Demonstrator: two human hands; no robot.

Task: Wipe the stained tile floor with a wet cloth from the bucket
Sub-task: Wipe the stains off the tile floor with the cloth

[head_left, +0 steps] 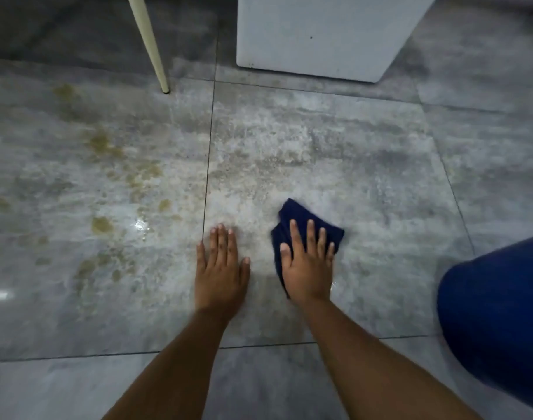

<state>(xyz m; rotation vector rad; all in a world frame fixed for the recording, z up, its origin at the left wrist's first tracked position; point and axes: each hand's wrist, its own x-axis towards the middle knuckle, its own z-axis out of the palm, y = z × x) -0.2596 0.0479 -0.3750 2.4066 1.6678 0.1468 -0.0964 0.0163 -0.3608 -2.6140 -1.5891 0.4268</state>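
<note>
A dark blue cloth point(295, 215) lies flat on the grey tile floor point(350, 165). My right hand point(307, 265) presses down on it with straight, spread fingers. My left hand point(219, 268) rests flat on the bare tile just left of the cloth, fingers straight. Yellow-brown stains point(104, 147) spot the tile to the left, with a wet glint among them. The tile under my hands looks smeared and pale. A blue rounded shape point(495, 322) at the right edge may be the bucket; I cannot tell.
A white cabinet or appliance base point(316, 34) stands at the back, right of centre. A cream furniture leg point(151, 43) slants down to the floor at the back left. Dark grout lines point(209, 147) cross the floor.
</note>
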